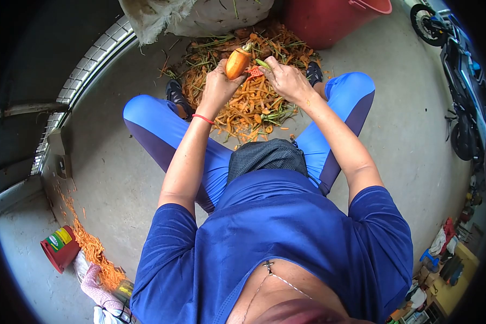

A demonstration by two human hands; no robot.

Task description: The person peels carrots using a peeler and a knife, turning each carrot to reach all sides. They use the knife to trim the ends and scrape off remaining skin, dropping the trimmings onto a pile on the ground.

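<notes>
My left hand (219, 86) is wrapped round a thick orange carrot (236, 65), its stem end pointing up and away from me. Just to the right, my right hand (286, 80) has its fingers closed on a small tool with a green tip (263, 64). A red perforated piece (255, 72) shows between the two hands; whether it belongs to that tool I cannot tell. Below both hands a heap of orange peelings (245, 110) mixed with green stems lies on the floor between my feet.
A whitish sack (210, 19) and a large red tub (329, 21) stand behind the heap. Far right is a motorcycle (464, 81). At the lower left, a red bucket (63, 256) lies tilted beside more orange shreds (94, 251). Assorted items line the lower right.
</notes>
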